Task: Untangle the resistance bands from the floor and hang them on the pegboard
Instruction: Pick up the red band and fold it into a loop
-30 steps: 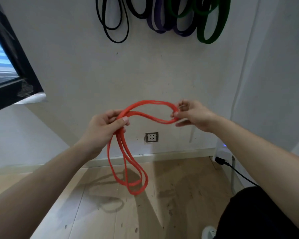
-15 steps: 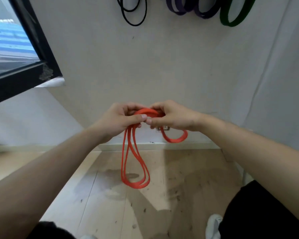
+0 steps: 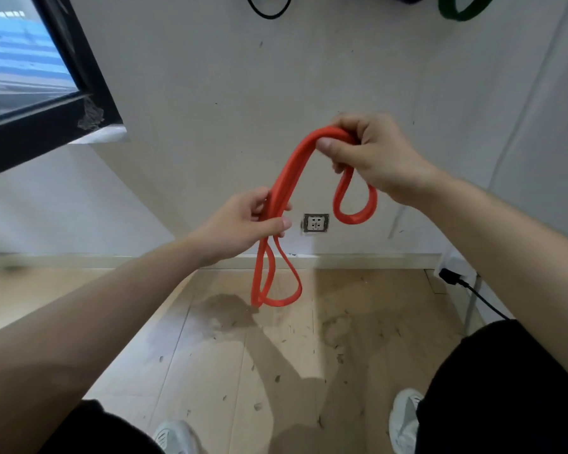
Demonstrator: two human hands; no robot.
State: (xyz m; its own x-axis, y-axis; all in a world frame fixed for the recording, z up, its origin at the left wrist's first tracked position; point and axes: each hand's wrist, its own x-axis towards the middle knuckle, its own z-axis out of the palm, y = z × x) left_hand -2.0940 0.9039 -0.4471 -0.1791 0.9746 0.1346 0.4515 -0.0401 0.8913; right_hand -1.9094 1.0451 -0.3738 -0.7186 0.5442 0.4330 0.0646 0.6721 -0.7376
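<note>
The red band point(image 3: 287, 178) is off the floor and up in the air between both hands, and compared with half a second ago, when the hands were bunched together on one knot of it, they've now pulled apart, so the strands run as a flat bundle from one hand up to the other. The right hand point(image 3: 371, 155) is higher, thumb and fingers pinching the top bend, with a small loop hanging under it. The left hand point(image 3: 246, 224) is lower, fist closed around the doubled strands, and a longer loop dangles below it, clear of the wooden floor point(image 3: 217, 355). Looks to me like the tangle is mostly out and it's nearly ready to hang. A black band point(image 3: 269, 9) and green band point(image 3: 459, 11) already hang on the wall point(image 3: 210, 77) above.
</note>
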